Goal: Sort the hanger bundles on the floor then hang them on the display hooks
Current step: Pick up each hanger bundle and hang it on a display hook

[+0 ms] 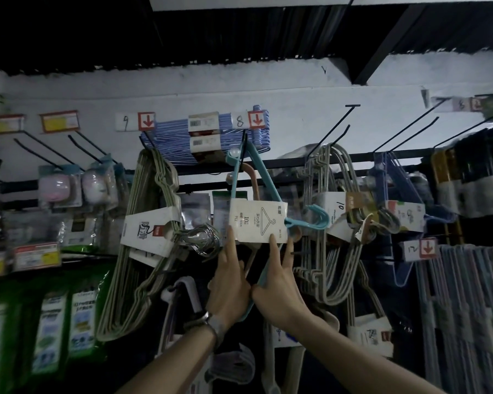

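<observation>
Hanger bundle (264, 172), teal, banded by a white card label (258, 224): hung over a black display hook (244, 145) beneath price tag "8" (249, 120). Hands directly below, side by side. Left hand (229, 282) and right hand (279, 282): fingers straight, fingertips touching the label's lower edge. Grey wire hangers (143, 223) alongside.

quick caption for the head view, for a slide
Left hand and right hand touch the white card of a teal hanger bundle hanging from a display hook.

Dim white wall (296, 89), dark ceiling (239, 32)
</observation>
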### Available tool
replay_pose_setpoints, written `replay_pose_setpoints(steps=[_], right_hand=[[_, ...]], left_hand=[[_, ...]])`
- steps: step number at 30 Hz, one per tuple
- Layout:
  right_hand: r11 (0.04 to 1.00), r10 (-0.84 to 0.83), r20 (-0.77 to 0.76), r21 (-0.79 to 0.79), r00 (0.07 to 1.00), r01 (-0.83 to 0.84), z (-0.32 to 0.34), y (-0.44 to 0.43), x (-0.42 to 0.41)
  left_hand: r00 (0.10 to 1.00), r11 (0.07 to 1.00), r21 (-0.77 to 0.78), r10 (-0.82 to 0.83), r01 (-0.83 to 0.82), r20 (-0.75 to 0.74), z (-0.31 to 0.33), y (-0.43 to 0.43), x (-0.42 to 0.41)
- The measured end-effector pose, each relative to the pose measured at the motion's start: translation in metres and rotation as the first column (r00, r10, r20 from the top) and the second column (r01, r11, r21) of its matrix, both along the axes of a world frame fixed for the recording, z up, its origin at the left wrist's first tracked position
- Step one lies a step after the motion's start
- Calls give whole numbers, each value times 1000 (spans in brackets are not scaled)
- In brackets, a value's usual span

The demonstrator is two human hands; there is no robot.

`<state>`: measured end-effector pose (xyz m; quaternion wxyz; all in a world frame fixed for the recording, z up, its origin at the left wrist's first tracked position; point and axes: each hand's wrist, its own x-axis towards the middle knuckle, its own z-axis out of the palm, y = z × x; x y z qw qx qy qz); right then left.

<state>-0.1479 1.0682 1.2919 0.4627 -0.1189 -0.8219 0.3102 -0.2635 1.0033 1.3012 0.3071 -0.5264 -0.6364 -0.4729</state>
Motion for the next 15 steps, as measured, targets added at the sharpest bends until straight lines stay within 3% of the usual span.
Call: replay_pose_setpoints(steps=[4, 9, 15], right_hand=[[1000, -8, -18, 7, 1000, 9, -9, 3, 0], [1000, -31, 27, 1, 999, 31, -11, 8, -3], [949, 111, -72, -288, 991, -127, 6, 7, -20]], left_hand=[[985, 996, -34, 80, -86, -155, -16, 2, -2], [968, 974, -100, 184, -202, -168, -15, 10, -9], [926, 897, -235, 351, -375, -138, 0, 28, -23]])
